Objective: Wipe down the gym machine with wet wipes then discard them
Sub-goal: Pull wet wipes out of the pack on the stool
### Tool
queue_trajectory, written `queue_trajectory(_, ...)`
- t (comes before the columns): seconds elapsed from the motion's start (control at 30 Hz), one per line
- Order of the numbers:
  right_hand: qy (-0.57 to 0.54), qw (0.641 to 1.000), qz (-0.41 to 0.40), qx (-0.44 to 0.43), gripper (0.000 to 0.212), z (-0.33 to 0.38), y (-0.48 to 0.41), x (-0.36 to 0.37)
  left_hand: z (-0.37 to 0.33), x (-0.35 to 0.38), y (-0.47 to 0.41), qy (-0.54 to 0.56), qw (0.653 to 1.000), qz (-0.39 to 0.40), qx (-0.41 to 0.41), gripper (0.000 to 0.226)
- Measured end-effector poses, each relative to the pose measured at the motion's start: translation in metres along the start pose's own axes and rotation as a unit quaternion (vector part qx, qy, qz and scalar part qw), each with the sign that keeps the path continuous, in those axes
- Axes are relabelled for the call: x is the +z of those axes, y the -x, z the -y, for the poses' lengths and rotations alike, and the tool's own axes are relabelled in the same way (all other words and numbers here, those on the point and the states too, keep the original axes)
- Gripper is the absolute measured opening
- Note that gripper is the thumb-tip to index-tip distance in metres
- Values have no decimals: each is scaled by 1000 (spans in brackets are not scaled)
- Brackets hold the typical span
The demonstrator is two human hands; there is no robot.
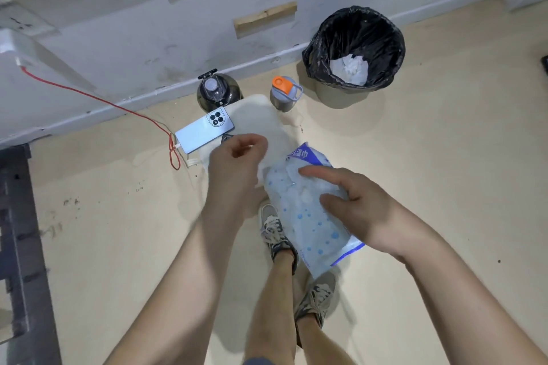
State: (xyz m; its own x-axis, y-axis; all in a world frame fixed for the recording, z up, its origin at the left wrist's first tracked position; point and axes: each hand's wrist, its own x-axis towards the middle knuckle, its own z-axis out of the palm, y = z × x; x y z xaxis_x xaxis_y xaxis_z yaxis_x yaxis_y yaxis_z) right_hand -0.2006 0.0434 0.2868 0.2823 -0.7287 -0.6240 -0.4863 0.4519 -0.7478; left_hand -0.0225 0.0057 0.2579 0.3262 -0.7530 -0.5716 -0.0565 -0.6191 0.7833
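Note:
My right hand (355, 204) grips a blue-dotted pack of wet wipes (311, 231) at waist height, thumb and fingers curled over its upper side. My left hand (237, 157) is just left of the pack's top and pinches a white wet wipe (258, 121), which spreads upward from the fingers and looks blurred. A bin with a black liner (326, 47) stands on the floor by the wall at the upper right, with crumpled white wipes (350, 68) inside. Part of a dark metal machine frame (17, 246) shows at the left edge.
A light-blue phone (201, 130) lies below the wipe with a red cable (98, 98) running to a wall plug. A dark bottle (218, 92) and an orange-capped grey bottle (284, 95) stand by the skirting. My sneakers (275, 234) are on the beige floor.

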Motion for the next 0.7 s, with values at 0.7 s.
queue_trajectory(0.7,-14,994,-110,15,55,-14,-24,4,10,9,39,-164,952,156,207,10)
